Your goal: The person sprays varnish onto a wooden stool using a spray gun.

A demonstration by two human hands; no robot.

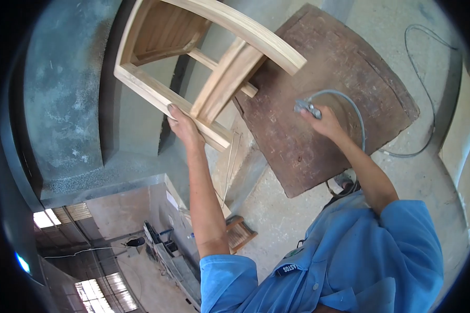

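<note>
My left hand [185, 128] grips the lower rail of a pale wooden chair-like frame [159, 98], its thumb lying over the top of the wood. The frame has curved legs, a cross rail and a slatted panel, and is held up tilted. In my right hand [324, 122] is a small metal spray gun [304, 107], my fingers wrapped round its handle. It points toward the frame without touching it. A grey air hose [352, 104] curves from the gun down past my forearm. A faint haze hangs near the nozzle.
Below the frame is a worn brown board [318, 156]. More hose [432, 120] loops over the concrete floor at right. A blue-grey booth wall [62, 94] stands at left. A small slatted wooden piece [240, 233] lies near my left elbow; machinery [172, 261] stands farther off.
</note>
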